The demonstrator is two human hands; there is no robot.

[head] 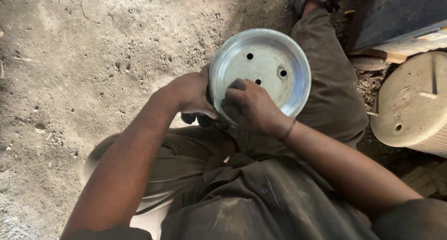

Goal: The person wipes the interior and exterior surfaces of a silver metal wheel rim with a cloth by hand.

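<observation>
Your left hand [188, 93] clasps the round metal pan [274, 58] by its near-left rim; your right hand [249, 107] presses closed fingers inside its holed base, above your lap.

No packages, labels, signs or screens are visible in this head view.
</observation>
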